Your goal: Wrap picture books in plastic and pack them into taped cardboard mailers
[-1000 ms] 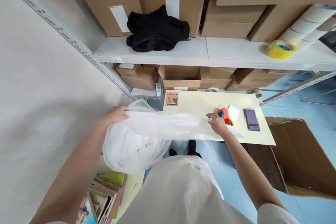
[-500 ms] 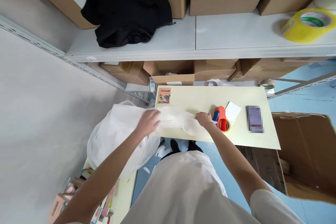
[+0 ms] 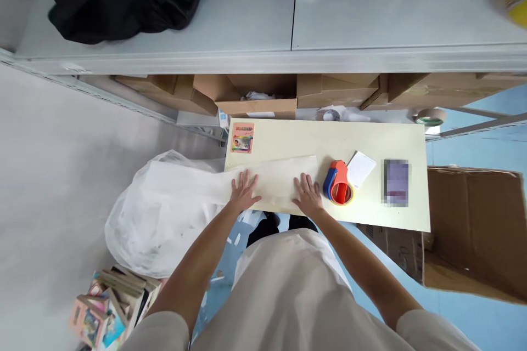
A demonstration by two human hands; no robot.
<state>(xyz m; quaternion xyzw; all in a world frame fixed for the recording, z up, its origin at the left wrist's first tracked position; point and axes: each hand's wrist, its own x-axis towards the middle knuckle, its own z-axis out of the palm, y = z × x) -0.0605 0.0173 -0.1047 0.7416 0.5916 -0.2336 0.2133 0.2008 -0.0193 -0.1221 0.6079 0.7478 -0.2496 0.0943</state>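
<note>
Pale, translucent sheeting point(image 3: 278, 181) lies flat beneath the outspread left hand point(image 3: 244, 193) and right hand point(image 3: 308, 196).

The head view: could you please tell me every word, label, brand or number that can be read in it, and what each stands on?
None can be read with certainty.
Small pink item: title line, too small.
Shelf-edge label: too faint.
Large cardboard box: print on its side, too blurred.
Purple item: pixelated.
White sheet: no lettering shows.
</note>
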